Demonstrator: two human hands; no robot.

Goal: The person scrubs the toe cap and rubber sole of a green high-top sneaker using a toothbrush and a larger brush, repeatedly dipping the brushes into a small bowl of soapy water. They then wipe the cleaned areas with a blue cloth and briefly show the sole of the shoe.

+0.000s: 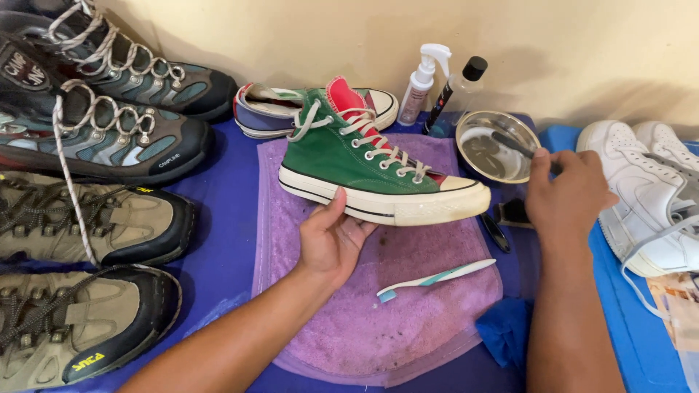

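Head view: left hand (pixel 331 240) steadies green sneaker (pixel 364 164), toe pointing right.

Bright, even light; soft shadows on wall (pixel 582 58); sharp focus; slight wide-angle stretch at edges.

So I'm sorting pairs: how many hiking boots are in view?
4, all at the left: two dark grey-teal boots at top, two tan-and-black boots below. Frame edges crop them; more may lie outside.
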